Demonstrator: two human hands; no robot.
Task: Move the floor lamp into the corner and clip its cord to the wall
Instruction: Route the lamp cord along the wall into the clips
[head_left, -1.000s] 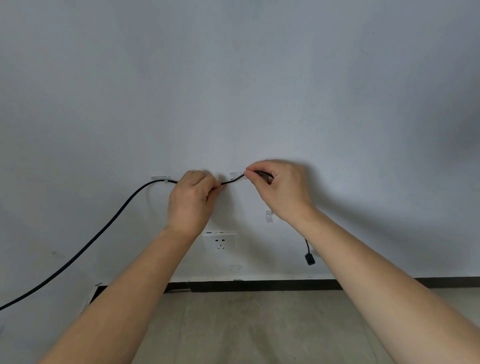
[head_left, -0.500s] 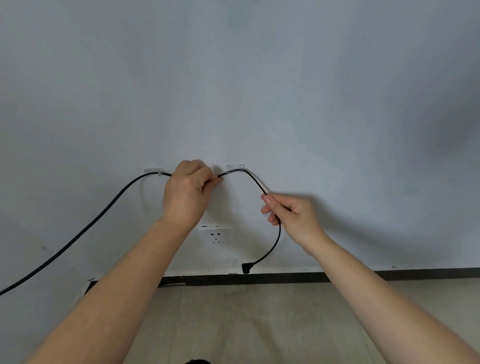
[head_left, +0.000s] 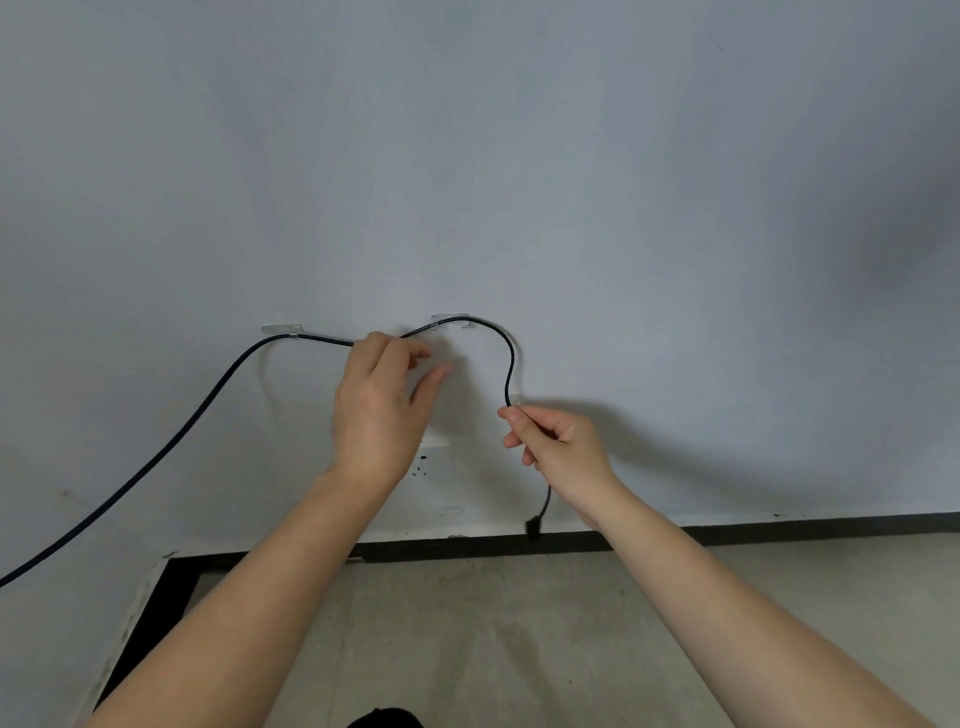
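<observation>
the black cord (head_left: 171, 447) runs up from the lower left, passes through the left clip (head_left: 283, 329) and the middle clip (head_left: 451, 320) on the wall (head_left: 519, 156), then curves down toward a third small clip (head_left: 515, 399) just above the right hand (head_left: 558, 449). the left hand (head_left: 379, 410) sits at the span between the first two clips, its fingers loosely spread and only the fingertips near the cord; whether it grips at all cannot be told. the right hand is closed, pinching the cord between thumb and forefinger, with the tail and its small plug (head_left: 533, 527) dangling below, close to the outlet (head_left: 434, 462). the lamp itself is out of view.

the cord looks light, thin and limp yet springy: it holds soft curves and would likely bow out of a clip unless pressed in. the sensible hold is a pinch right beside the clip, keeping the run short and taut. the clear clips seem small and probably stuck on, so hard tugging could peel them off
</observation>
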